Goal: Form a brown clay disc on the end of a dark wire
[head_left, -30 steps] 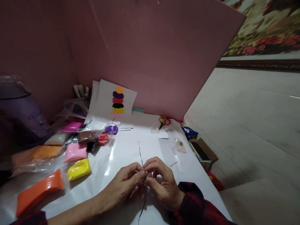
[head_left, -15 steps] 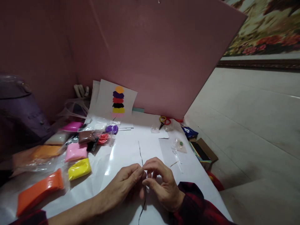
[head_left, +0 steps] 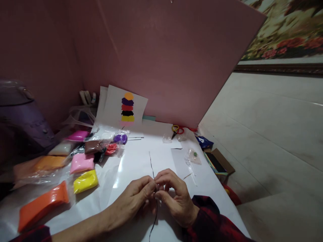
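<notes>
A thin black strand [head_left: 151,165] lies on the white table [head_left: 131,161], running from the middle toward the near edge. My left hand [head_left: 135,198] and my right hand [head_left: 174,196] meet over it, fingertips pinched together on the strand at about its midpoint. Both hands are closed. Whether something small sits between the fingertips besides the strand is not visible. My right wrist wears a dark red checked sleeve [head_left: 212,218].
Bags of coloured clay lie at the left: orange [head_left: 41,206], yellow [head_left: 85,181], pink [head_left: 81,163], purple [head_left: 120,138]. A card with colour swatches [head_left: 127,107] leans on the pink board [head_left: 164,60]. Scissors [head_left: 176,130] and small plastic bags [head_left: 193,156] lie toward the right edge.
My fingertips shifted slightly on the strand, parting a little and closing together again. Nothing else moved.
</notes>
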The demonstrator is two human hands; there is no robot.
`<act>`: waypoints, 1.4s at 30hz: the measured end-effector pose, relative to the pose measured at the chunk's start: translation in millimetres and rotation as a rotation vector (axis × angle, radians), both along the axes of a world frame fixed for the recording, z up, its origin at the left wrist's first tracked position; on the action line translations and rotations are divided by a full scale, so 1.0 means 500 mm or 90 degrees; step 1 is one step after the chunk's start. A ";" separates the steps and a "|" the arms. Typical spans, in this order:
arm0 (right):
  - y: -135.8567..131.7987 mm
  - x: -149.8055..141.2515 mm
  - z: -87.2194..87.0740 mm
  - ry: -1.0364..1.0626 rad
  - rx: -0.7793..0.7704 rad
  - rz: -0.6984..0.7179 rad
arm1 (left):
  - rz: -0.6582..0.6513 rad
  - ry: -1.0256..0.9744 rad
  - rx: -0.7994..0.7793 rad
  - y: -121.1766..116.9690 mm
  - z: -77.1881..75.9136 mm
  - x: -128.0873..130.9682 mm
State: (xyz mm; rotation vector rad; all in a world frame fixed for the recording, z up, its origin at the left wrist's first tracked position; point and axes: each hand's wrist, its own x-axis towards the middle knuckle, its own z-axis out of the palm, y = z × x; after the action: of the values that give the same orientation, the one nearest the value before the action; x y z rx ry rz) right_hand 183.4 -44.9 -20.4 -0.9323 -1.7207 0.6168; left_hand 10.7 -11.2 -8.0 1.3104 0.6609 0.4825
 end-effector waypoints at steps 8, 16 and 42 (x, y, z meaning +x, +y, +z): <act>0.000 0.000 -0.003 0.001 -0.008 0.020 | -0.013 0.012 0.023 0.002 0.005 -0.001; 0.001 0.000 -0.004 0.015 -0.007 0.023 | 0.005 -0.016 -0.001 0.003 -0.005 0.000; 0.001 0.000 -0.004 0.004 0.010 0.018 | 0.003 0.002 -0.016 0.002 0.001 -0.001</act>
State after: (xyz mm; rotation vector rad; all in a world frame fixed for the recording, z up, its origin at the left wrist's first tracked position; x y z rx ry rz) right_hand 183.6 -44.6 -22.5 -0.8943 -1.7338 0.6232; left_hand 10.1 -10.0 -7.3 1.2858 0.6703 0.4741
